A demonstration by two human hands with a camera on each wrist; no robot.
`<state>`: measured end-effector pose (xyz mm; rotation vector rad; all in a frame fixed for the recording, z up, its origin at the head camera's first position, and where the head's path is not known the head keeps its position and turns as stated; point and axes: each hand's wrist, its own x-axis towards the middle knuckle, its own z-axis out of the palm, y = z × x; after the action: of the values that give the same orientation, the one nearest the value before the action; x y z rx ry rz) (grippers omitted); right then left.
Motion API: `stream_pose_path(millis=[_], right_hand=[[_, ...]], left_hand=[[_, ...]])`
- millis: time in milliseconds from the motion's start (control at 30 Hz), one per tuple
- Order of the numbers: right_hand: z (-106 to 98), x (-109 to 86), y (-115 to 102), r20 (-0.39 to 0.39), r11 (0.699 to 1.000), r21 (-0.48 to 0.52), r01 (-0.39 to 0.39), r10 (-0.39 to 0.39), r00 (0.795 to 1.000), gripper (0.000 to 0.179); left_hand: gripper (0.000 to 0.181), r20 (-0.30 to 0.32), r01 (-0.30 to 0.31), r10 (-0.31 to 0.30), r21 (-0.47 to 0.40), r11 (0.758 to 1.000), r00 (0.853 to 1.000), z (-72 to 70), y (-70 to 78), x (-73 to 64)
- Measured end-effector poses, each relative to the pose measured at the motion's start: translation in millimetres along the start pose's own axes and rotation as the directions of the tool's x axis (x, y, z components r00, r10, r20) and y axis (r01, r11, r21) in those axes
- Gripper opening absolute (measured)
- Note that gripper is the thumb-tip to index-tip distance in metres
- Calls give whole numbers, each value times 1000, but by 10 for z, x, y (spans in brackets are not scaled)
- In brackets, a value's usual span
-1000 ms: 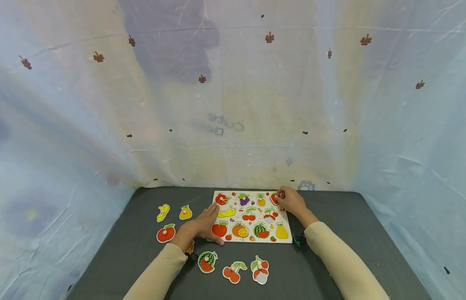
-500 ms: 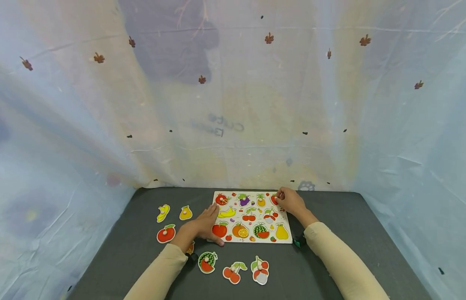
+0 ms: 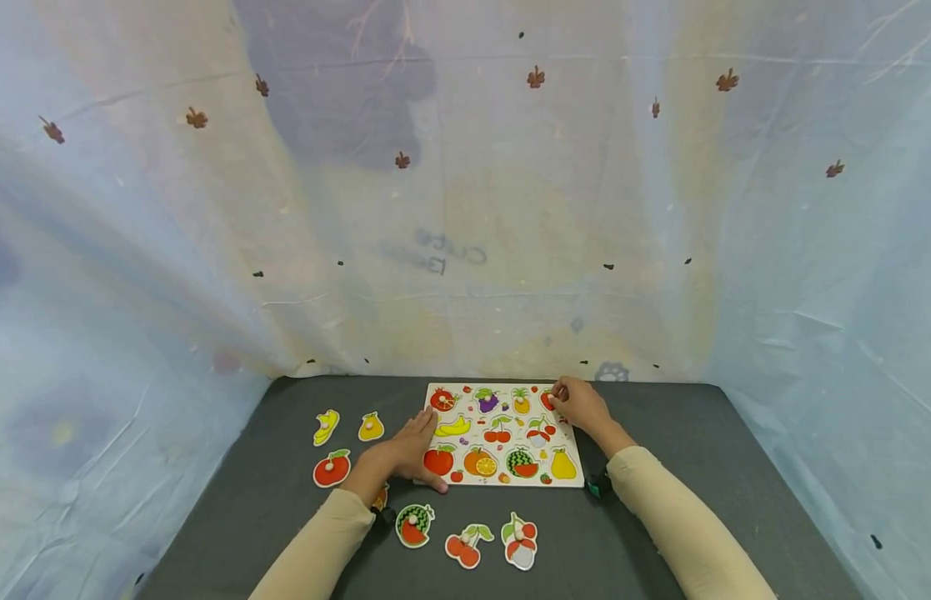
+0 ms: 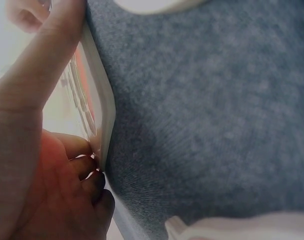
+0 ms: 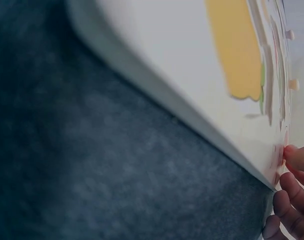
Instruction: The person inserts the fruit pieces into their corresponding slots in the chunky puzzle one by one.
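A white fruit puzzle board (image 3: 473, 456) lies flat on the dark table. My left hand (image 3: 411, 446) rests along its left edge, fingers extended over the board and thumb at the near left corner. In the left wrist view, the fingers of that hand (image 4: 67, 190) touch the board's edge. My right hand (image 3: 583, 406) is at the far right corner, where thumb and finger pinch a red fruit puzzle piece (image 3: 546, 402) in its spot. Part of that piece is hidden by the fingers. Pomegranate (image 3: 442, 399), grape (image 3: 487, 400) and pineapple (image 3: 521, 401) pieces sit in the far row.
Loose knobbed pieces lie around: banana (image 3: 326, 427), pear (image 3: 371, 426), red apple-like fruit (image 3: 332, 468), watermelon (image 3: 414, 526), cherries (image 3: 468, 546) and a red-and-white fruit (image 3: 519, 542). An orange-coloured piece (image 3: 380, 497) is partly under the left wrist. A patterned curtain (image 3: 465, 208) hangs behind the table.
Hardly anything differs. The right fingers shift very slightly at the red piece, while the left hand and the loose pieces stay in place.
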<state>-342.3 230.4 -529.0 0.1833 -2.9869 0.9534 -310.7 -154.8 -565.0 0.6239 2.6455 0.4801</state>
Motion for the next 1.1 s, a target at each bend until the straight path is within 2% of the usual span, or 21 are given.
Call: stream_pose_path(millis=[300, 567, 700, 933, 1100], right_hand=[[-1, -17, 64, -12, 999, 41, 26, -26, 1000, 16], [23, -76, 144, -8, 996, 81, 37, -36, 999, 11], [35, -148, 145, -18, 997, 55, 44, -43, 999, 12], [79, -319, 99, -47, 996, -62, 63, -66, 997, 19], [62, -484, 51, -68, 991, -64, 116, -120, 990, 30]], left_hand=[[153, 3, -13, 13, 8, 1000, 1000, -15, -15, 18], [149, 8, 11, -11, 17, 1000, 1000, -26, 27, -26], [146, -21, 7, -6, 21, 1000, 1000, -22, 49, -54], [142, -53, -2, 4, 34, 999, 999, 1, 94, -137], [138, -61, -4, 8, 77, 997, 998, -52, 197, -257]])
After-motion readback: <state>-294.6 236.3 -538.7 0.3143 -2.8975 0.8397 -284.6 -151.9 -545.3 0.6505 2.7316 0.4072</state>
